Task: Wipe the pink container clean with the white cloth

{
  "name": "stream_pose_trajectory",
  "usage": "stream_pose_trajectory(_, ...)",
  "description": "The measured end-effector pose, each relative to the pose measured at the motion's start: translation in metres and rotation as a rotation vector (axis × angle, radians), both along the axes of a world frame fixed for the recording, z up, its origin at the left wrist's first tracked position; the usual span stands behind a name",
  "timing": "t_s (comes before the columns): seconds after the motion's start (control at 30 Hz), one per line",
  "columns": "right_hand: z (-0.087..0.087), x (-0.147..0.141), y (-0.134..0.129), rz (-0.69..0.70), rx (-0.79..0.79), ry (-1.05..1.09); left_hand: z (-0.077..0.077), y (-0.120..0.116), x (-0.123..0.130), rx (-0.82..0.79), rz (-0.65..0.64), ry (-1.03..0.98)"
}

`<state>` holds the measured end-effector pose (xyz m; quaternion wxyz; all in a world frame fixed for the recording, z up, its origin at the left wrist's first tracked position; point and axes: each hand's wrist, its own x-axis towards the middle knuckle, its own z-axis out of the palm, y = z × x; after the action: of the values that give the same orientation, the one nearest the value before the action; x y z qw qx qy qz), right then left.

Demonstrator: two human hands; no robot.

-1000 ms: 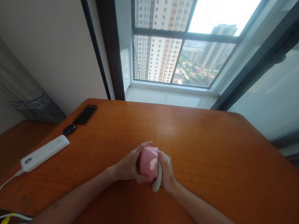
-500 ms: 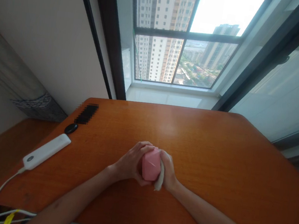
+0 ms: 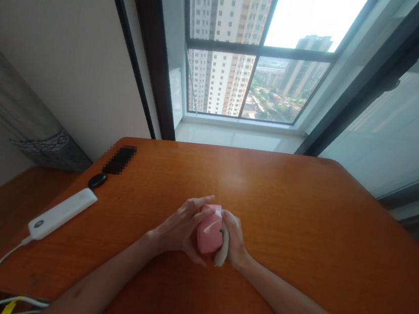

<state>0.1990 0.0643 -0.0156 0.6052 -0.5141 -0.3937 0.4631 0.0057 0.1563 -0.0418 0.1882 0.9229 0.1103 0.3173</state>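
A pink faceted object [image 3: 209,234] is between my two hands, above the wooden table [image 3: 284,197]. Around its left side curves my left hand [image 3: 186,225], fingers spread, with fingertips touching its top and the thumb below it. My right hand [image 3: 235,239] is closed on a light grey cloth [image 3: 223,248], pressed against the object's right side. A small dark spot shows on the pink surface beside the cloth. The fingertips of my right hand are partly hidden by the cloth.
On the table's left side lie a white power strip [image 3: 63,213] with a cable, a round black object [image 3: 97,180] and a pixelated dark item [image 3: 119,160]. White cables and a yellow tag [image 3: 11,307] are at the lower left. A window is beyond the table.
My left hand's fingers have lifted and spread wider on the pink object. The object has turned a little, and a dark spot now shows near the cloth. My right hand stays on the cloth.
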Motion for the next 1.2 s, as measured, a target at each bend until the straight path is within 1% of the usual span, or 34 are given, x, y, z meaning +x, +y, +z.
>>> stream_pose_trajectory(0.07,0.001,-0.001,0.001,-0.025,0.004,0.019,0.0,0.0,0.0,0.067,0.016,0.008)
stream_pose_trajectory(0.13,0.002,-0.002,0.001,-0.036,0.014,0.017,0.001,-0.001,0.002,0.02,0.05,0.002)
stream_pose_trajectory(0.2,0.002,-0.002,0.0,-0.022,0.026,-0.002,0.001,-0.005,0.004,-0.102,0.066,-0.016)
stream_pose_trajectory(0.33,0.001,-0.001,-0.002,0.019,0.008,-0.042,0.001,-0.011,0.008,-0.463,0.098,-0.034)
stream_pose_trajectory(0.4,0.001,-0.001,-0.002,0.012,-0.007,-0.042,-0.002,-0.012,0.008,-0.56,0.104,-0.022)
stream_pose_trajectory(0.43,0.0,-0.001,-0.002,0.007,-0.011,-0.038,-0.004,-0.012,0.008,-0.57,0.098,-0.019)
stream_pose_trajectory(0.5,-0.001,-0.001,-0.002,0.01,-0.014,-0.031,-0.006,-0.01,0.006,-0.524,0.086,-0.038)
stream_pose_trajectory(0.53,-0.001,-0.001,-0.001,0.013,-0.013,-0.028,-0.007,-0.008,0.005,-0.463,0.074,-0.054)
stream_pose_trajectory(0.67,-0.001,-0.001,0.001,-0.006,0.001,-0.023,-0.003,-0.001,0.004,-0.058,0.016,-0.043)
stream_pose_trajectory(0.7,-0.001,-0.001,0.001,-0.018,0.007,-0.024,-0.001,0.0,0.004,0.01,0.014,-0.028)
stream_pose_trajectory(0.77,0.0,-0.001,0.002,-0.032,0.019,-0.027,0.003,-0.001,0.005,0.044,0.027,-0.014)
stream_pose_trajectory(0.8,0.0,-0.001,0.002,-0.034,0.029,-0.026,0.005,-0.002,0.005,0.019,0.037,-0.02)
stream_pose_trajectory(0.87,0.001,-0.001,0.001,-0.023,0.045,-0.023,0.008,-0.006,0.007,-0.093,0.062,-0.043)
stream_pose_trajectory(1.0,0.004,-0.003,-0.001,0.01,0.012,-0.035,0.006,-0.013,0.009,-0.487,0.101,-0.06)
stream_pose_trajectory(1.07,0.005,-0.003,-0.002,0.01,-0.015,-0.039,0.002,-0.015,0.01,-0.623,0.087,-0.065)
stream_pose_trajectory(1.13,0.005,-0.003,-0.002,0.011,-0.027,-0.037,-0.002,-0.014,0.009,-0.654,0.069,-0.081)
stream_pose_trajectory(1.2,0.004,-0.002,-0.002,0.013,-0.029,-0.04,-0.004,-0.012,0.007,-0.579,0.063,-0.088)
